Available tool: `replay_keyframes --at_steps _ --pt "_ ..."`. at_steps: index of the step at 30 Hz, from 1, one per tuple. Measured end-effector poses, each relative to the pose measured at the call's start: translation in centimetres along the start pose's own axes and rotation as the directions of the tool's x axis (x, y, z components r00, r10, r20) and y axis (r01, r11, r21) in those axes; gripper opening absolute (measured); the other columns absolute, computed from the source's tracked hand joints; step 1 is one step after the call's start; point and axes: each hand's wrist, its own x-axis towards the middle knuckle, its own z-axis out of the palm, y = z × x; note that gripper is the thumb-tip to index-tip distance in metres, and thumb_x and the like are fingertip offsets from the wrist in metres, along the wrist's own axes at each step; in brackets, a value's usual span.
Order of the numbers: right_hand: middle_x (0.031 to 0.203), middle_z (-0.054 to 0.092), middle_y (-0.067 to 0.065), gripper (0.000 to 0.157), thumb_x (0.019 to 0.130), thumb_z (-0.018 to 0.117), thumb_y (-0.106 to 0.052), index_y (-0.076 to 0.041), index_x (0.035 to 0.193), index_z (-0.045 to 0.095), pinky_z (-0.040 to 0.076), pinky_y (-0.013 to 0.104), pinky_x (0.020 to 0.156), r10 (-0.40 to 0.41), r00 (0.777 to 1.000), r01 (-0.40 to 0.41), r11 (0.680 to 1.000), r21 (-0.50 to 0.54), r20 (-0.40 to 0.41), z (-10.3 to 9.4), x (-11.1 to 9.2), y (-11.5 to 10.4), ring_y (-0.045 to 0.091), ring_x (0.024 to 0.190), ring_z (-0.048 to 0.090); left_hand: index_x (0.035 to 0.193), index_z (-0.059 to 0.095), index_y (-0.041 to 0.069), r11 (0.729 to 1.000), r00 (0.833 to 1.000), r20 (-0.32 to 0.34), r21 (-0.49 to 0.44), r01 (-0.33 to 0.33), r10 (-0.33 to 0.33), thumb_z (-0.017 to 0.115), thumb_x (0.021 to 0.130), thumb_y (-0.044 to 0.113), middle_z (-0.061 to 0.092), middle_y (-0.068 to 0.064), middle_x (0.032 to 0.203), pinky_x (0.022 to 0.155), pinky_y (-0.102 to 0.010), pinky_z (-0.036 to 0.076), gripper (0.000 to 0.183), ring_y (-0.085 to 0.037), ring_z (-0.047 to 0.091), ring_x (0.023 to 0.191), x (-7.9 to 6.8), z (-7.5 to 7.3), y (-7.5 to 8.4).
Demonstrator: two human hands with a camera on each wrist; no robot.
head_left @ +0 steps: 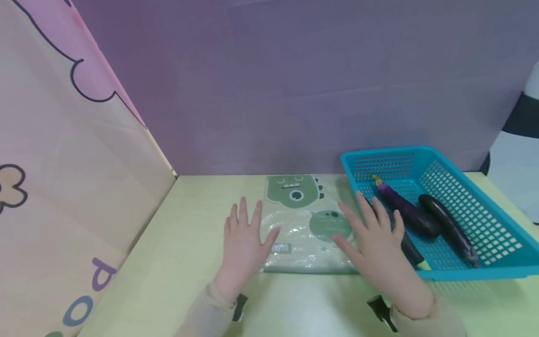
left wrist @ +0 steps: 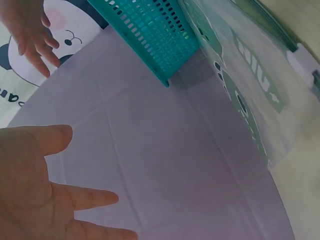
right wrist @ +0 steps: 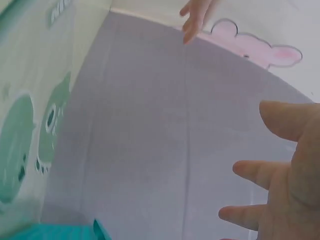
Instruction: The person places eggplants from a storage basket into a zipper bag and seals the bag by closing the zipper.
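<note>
Both hands hover over the pale table with fingers spread, holding nothing. My left hand (head_left: 244,243) is at the left edge of a clear plastic zip bag (head_left: 303,257) printed with green cartoon figures, which lies flat on the table. My right hand (head_left: 376,241) is between the bag and a blue plastic basket (head_left: 476,274). Inside the basket lie a purple eggplant (head_left: 406,208) with a yellowish stem end, a dark eggplant (head_left: 450,229) to its right, and another dark eggplant (head_left: 410,250) partly hidden behind my right hand. The left wrist view shows the bag's slider at right.
A purple-grey panel (head_left: 294,93) stands along the table's back edge. On the left rises a pale printed sheet (head_left: 76,164) with cartoon outlines and letters. The basket takes up the table's right side, its rim raised above the tabletop.
</note>
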Motion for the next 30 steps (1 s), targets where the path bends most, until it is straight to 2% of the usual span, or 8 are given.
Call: replay_keyframes --at_steps 9,15,21,26,30 --pt "0.148 0.032 0.016 0.058 0.087 0.058 -0.04 -0.016 0.137 0.043 0.017 0.067 0.103 -0.138 0.989 0.137 0.99 -0.016 -0.054 2.7 0.4 -1.7 0.045 0.133 0.027 0.136 0.042 0.003 0.999 1.0 0.005 -0.033 -0.004 0.005 0.051 0.089 0.05 0.042 -0.028 0.137 0.097 -0.054 0.041 0.067 -0.043 0.045 0.123 -0.2 0.1 -0.3" --pt "0.144 0.038 0.02 0.054 0.088 0.057 -0.038 -0.013 0.135 0.046 0.027 0.069 0.099 -0.174 0.985 0.172 0.983 0.071 0.022 4.4 0.9 -1.6 0.047 0.128 0.036 0.135 0.043 0.002 0.997 0.998 0.067 -0.068 0.02 -0.015 0.049 0.09 0.049 0.049 -0.025 0.132 0.09 -0.052 0.047 0.065 -0.04 0.051 0.118 0.1 0.6 -0.6" --pt "0.145 0.036 0.022 0.053 0.091 0.051 -0.042 -0.013 0.135 0.047 0.027 0.068 0.099 -0.137 0.979 0.109 0.978 0.18 0.151 5.6 1.0 -1.4 0.051 0.127 0.035 0.131 0.047 0.001 0.997 0.985 0.172 -0.078 0.029 -0.016 0.057 0.088 0.043 0.052 -0.024 0.13 0.092 -0.05 0.047 0.061 -0.039 0.052 0.116 0.6 1.4 -1.0" --pt "0.144 0.035 0.025 0.055 0.093 0.046 -0.045 -0.01 0.136 0.045 0.029 0.066 0.1 -0.09 0.961 0.033 0.977 0.212 0.263 6.1 1.2 -0.9 0.053 0.126 0.035 0.13 0.049 0.003 0.992 0.961 0.277 -0.116 0.05 -0.016 0.067 0.083 0.031 0.052 -0.021 0.13 0.096 -0.05 0.044 0.058 -0.037 0.051 0.118 0.9 2.0 -1.4" --pt "0.143 0.036 0.026 0.054 0.094 0.046 -0.043 -0.008 0.135 0.045 0.028 0.064 0.102 -0.077 0.944 0.007 0.977 0.215 0.321 6.7 1.6 -0.3 0.052 0.127 0.035 0.131 0.049 0.005 0.985 0.937 0.35 -0.154 0.076 -0.017 0.071 0.079 0.027 0.054 -0.019 0.13 0.097 -0.05 0.043 0.06 -0.036 0.052 0.117 1.0 2.7 -1.7"
